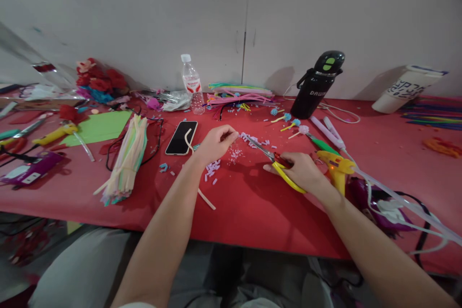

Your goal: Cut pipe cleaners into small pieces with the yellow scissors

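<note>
My right hand (301, 169) is wrapped round a pair of scissors (285, 176) with yellow and red handles. The blades point left and away from me, towards my left fingertips, and look slightly parted. My left hand (217, 142) is closed in a pinch just beyond the scissor tips; what sits between thumb and finger is too small to make out. Short lilac cut pieces (212, 168) lie under the left hand, with pale fine clippings (235, 155) between the hands. A cream pipe cleaner (206, 199) passes beneath my left wrist.
A phone (182, 138) and a bundle of pale pipe cleaners (126, 161) lie to the left. A plastic bottle (193, 84) and a black flask (316, 91) stand behind. Small pompom-topped stems (296, 122) and a yellow glue gun (337, 168) are on the right.
</note>
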A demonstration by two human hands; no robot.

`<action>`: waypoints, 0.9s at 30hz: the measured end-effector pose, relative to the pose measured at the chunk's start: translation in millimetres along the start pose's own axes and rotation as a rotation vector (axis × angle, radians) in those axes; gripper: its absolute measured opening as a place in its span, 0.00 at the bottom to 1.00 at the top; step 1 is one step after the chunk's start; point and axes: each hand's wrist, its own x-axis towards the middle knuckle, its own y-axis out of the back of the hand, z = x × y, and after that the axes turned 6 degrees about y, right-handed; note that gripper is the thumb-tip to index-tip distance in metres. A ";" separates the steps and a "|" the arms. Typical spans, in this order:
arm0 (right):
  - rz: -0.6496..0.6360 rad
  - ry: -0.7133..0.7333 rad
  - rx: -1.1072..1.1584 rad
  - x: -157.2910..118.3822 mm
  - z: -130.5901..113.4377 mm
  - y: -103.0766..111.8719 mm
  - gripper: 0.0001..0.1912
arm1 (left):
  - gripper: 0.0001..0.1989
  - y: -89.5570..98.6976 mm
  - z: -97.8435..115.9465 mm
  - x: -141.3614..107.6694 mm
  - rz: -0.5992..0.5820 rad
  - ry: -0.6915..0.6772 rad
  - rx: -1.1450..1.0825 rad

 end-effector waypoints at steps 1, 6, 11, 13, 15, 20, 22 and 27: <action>0.011 -0.003 0.005 0.0 -0.3 0.2 0.31 | 0.14 0.1 0.2 0.1 0.000 -0.004 0.001; -0.001 -0.001 0.023 -0.7 -0.6 0.1 0.30 | 0.14 0.3 0.6 -0.5 0.007 -0.013 -0.003; -0.026 0.003 0.030 -1.4 1.2 -1.4 0.30 | 0.14 -0.1 -0.4 -0.1 0.016 -0.012 0.007; -0.035 0.005 0.028 -1.5 1.1 -1.2 0.30 | 0.15 -0.7 -0.8 0.4 0.015 -0.008 0.012; -0.040 0.004 0.021 -1.3 0.7 -0.9 0.29 | 0.15 -1.5 -0.9 0.5 0.016 -0.004 0.019; -0.033 0.005 0.007 0.1 0.4 -0.6 0.30 | 0.15 -1.5 -0.9 0.5 0.010 0.005 0.005; -0.014 -0.003 0.006 0.2 0.0 -0.3 0.30 | 0.15 -0.9 -1.6 0.9 0.003 0.012 -0.010; 0.002 -0.012 0.031 -0.7 -2.1 1.1 0.31 | 0.15 -0.5 -4.1 1.4 -0.010 0.017 -0.037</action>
